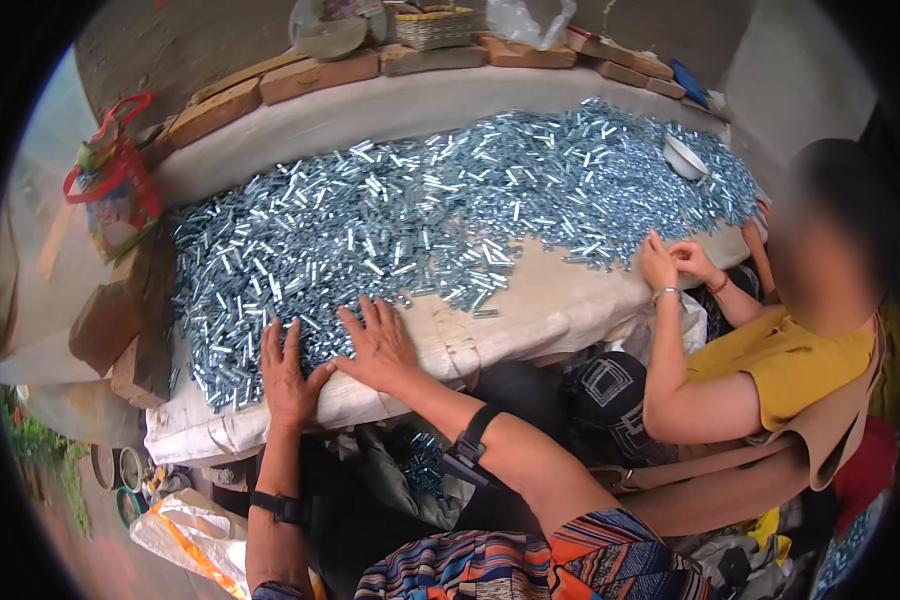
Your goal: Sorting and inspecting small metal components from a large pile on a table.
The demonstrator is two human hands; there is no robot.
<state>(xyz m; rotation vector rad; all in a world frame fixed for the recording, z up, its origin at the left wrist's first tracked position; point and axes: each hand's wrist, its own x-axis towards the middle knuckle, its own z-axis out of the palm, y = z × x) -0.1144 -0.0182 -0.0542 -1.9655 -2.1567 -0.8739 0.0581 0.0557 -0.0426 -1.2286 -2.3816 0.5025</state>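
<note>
A wide layer of small, shiny bluish-silver metal tube-like pieces (300, 240) covers much of the pale cloth-covered table (560, 300). At the near left edge of this layer lies my left hand (290, 382), fingers stretched forward and slightly apart, touching the pieces. My right hand (380, 348) rests just beside it, palm down with fingers spread over the pieces' near edge. The two thumbs come close together. Neither hand visibly grips anything; what lies under the palms is hidden.
Bricks (320, 78) border the table's far side, with a wicker basket (434, 28) on them. A red-handled bag (120, 190) hangs at the left. To the right, a co-worker in a yellow top (760, 370) handles pieces near a white bowl (685, 157). Below lies a white-and-orange sack (195, 540).
</note>
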